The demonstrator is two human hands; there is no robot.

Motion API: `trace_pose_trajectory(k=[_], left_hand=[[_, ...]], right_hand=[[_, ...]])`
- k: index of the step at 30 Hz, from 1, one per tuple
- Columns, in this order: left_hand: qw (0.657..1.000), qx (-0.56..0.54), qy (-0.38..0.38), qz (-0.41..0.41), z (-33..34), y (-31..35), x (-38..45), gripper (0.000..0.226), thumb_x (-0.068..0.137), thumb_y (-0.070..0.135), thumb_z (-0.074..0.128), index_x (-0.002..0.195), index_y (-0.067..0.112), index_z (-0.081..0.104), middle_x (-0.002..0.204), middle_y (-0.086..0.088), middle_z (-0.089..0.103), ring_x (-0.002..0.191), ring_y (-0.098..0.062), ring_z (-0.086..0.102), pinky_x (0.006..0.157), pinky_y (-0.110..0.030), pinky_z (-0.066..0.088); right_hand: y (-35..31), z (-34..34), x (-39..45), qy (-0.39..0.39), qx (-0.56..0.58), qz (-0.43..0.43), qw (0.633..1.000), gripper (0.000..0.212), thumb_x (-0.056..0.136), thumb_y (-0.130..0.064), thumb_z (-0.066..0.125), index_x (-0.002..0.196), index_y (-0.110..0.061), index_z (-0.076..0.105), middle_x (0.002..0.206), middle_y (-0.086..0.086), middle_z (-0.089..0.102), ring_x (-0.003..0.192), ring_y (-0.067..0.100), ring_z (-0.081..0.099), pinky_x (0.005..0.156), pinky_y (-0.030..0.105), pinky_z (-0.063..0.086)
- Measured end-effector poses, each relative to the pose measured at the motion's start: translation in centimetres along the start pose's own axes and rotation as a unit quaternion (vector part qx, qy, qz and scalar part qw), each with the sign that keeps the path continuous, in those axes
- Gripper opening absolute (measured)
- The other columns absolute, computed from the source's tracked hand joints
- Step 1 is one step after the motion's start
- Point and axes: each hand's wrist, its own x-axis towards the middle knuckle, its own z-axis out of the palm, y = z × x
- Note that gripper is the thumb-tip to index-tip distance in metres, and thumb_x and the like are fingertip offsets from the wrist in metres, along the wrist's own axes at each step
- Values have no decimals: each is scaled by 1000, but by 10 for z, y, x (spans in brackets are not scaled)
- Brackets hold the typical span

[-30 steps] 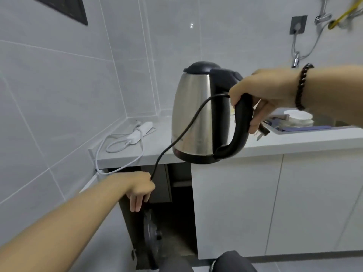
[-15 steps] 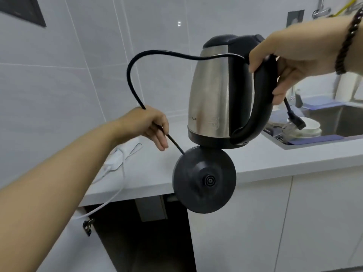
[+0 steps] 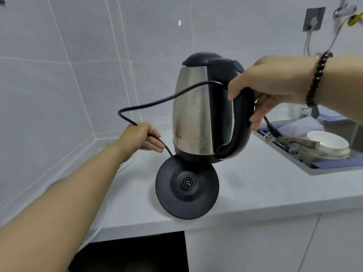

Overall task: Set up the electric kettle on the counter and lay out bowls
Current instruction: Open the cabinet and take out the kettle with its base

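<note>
Steel kettle [image 3: 193,112] in right hand [image 3: 273,85]

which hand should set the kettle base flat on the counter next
Left. The left hand already pinches the cord right beside the base, which hangs tilted over the counter, so it can likely guide it down. The right hand is busy gripping the kettle handle.

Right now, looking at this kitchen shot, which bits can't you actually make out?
Head view only:
- Power base: tilted; whether it rests on the counter or hangs by the cord is unclear.
- Kettle markings: too small to read.
- Kettle handle top and the cord there: covered by the right hand.
- Plug: partly behind that hand.
- White cable: mostly behind the left forearm.
- Sink: cut off at the right edge.
- Tap: blurred.
</note>
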Motion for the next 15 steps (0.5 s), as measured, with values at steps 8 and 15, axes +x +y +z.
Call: trace_pose_trajectory(k=[8, 15], left_hand=[[992, 120, 31, -28, -22, -62, 39, 33, 94, 17, 34, 96, 1, 63, 78, -20, 73, 71, -32, 72, 81, -38, 54], [985, 158, 72, -17, -32, -97, 47, 23, 93, 14, 44, 99, 3, 63, 75, -14, 73, 71, -29, 72, 75, -34, 56]], right_hand=[[29, 27, 38, 0, -15, 25, 1000, 27, 81, -21, 64, 95, 1, 62, 67, 12, 74, 63, 36, 72, 70, 35, 60], [51, 53, 57, 8, 7, 49, 999, 41, 77, -25, 65, 108, 1, 60, 103, 24, 70, 60, 35, 72, 80, 41, 59]])
